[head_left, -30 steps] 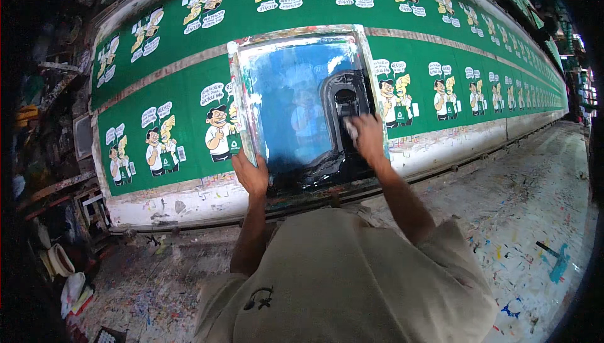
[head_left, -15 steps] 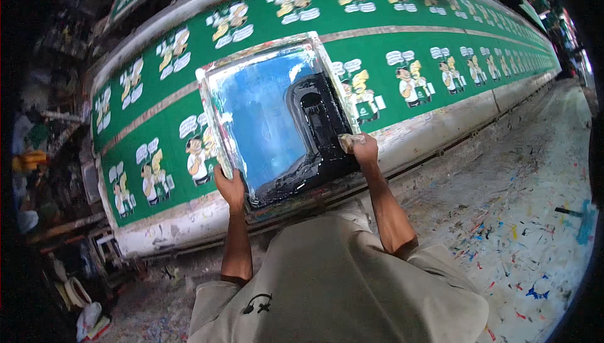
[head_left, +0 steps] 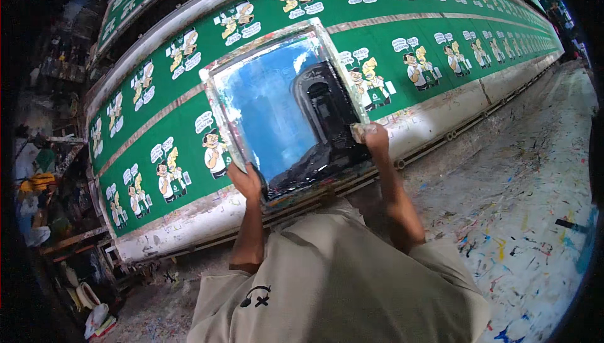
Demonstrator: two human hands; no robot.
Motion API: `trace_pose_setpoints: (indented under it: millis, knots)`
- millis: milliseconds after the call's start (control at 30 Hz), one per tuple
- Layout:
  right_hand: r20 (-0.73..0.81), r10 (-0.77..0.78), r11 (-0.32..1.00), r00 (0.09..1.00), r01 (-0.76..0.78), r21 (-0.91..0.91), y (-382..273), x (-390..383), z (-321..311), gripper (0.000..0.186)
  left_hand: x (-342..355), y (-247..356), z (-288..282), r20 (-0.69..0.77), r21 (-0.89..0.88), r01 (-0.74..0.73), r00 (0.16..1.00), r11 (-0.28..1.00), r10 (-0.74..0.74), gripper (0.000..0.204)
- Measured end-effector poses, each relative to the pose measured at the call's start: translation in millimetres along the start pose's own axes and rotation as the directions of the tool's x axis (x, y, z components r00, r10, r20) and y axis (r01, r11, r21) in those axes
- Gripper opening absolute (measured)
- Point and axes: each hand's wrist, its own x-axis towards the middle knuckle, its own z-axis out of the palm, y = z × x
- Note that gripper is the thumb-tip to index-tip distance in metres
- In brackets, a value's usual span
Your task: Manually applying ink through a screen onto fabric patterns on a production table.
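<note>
A screen printing frame with a pale, paint-stained rim is between my hands over the near row of a long green printed sheet. Blue mesh fills its left part. Glossy black ink pools along the near side and up the right, around a dark block-shaped piece. My left hand is closed on the frame's near left side. At the near right side, my right hand is closed on the frame, by a pale, worn lump at its rim. Whether the frame touches the sheet, I cannot tell.
Repeated cartoon figures in two rows cover the sheet on a long table with a white, stained edge. A metal rail runs below that edge. Paint-spattered floor lies to the right. Cluttered shelves stand at the left.
The frame has shifted to the right along the sheet, and more of the printed figures show to its left. Both hands have kept their hold and moved with it.
</note>
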Motion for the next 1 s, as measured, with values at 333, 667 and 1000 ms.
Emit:
trace_pose_setpoints:
  millis: [333,667,1000]
  knots:
    - [0.163,0.007,0.994,0.987,-0.025,0.107,-44.4,-31.3,-15.1,0.067,6.1,7.1,-9.3,0.095,0.245,0.092,0.988,0.965,-0.118,0.053]
    - [0.646,-0.31,0.529,0.698,0.691,-0.492,-159.7,-3.7,32.3,0.029,-0.3,15.7,-9.7,0.012,0.177,0.224,0.973,0.958,-0.229,0.054]
    - [0.504,-0.668,0.406,0.547,0.836,-0.369,-97.3,-10.3,40.8,0.024,6.0,18.6,-5.7,-0.017,0.184,0.238,0.971,0.954,-0.239,0.049]
